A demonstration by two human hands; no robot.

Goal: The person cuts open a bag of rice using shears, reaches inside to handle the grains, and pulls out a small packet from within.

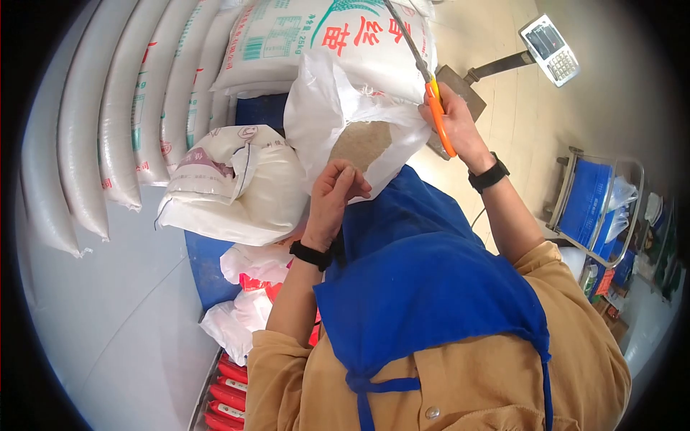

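Observation:
An opened white woven sack (310, 108) stands in front of the body, with light brown grains (361, 144) visible inside. My left hand (336, 194) is at the sack's near rim, its fingers pinched together; whether cloth is between them is hard to see. Orange-handled scissors (438, 118) are held in my right hand (456, 123) above the sack's right edge, blades pointing up and away. Left of the open sack lies a white sack with purple print (266, 190), its top folded over.
Large printed sacks (287, 43) are piled behind, and more sacks (118, 129) line the left. A scale display (552, 49) on a post stands at upper right, above a cart with blue crates (586, 194). Red packets (228, 395) lie at lower left.

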